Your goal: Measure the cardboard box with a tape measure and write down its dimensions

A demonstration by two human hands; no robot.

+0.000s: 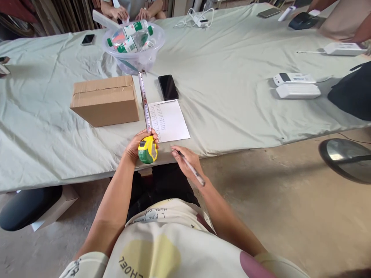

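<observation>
- My left hand (135, 144) grips the tape measure (147, 151), just left of frame center; its blade (144, 100) extends upward.
- My right hand (187, 160), just below center, grips the pen (189, 166).
- Sheet (174, 123): near center.
- Carton (107, 102): upper left of center.

We find ourselves in what looks like a rough workshop or storeroom: the floor (261, 216) is bare, scuffed concrete, brown planks (71, 17) stand upright along the back, a wheel (13, 26) partly shows at far left, and we share 1 long, cloth-covered table (232, 104).
</observation>
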